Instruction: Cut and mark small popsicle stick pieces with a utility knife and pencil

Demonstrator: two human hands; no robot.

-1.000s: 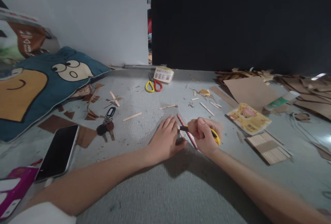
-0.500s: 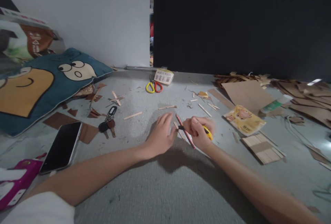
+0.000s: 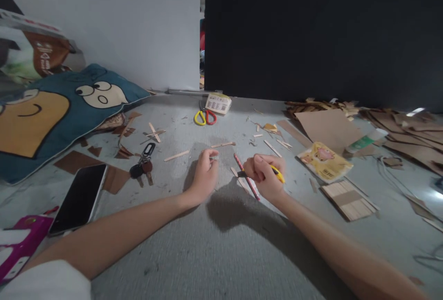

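Note:
My right hand is closed round a yellow utility knife, its dark tip pointing left over a short wooden stick on the grey floor. A red pencil lies beside that stick, partly under the hand. My left hand is lifted off the floor to the left of the stick, fingers curled in a loose pinch; what they hold, if anything, is too small to make out.
Loose wooden sticks and keys lie ahead left, a black phone and pink box at the near left, a blue cushion behind. Scissors, a yellow packet, a stick panel, a glue tube and cardboard sheets lie around.
My left hand has lifted off the stick and pulled away to the left, curling its fingers. The right hand with the knife has stayed near the pencil.

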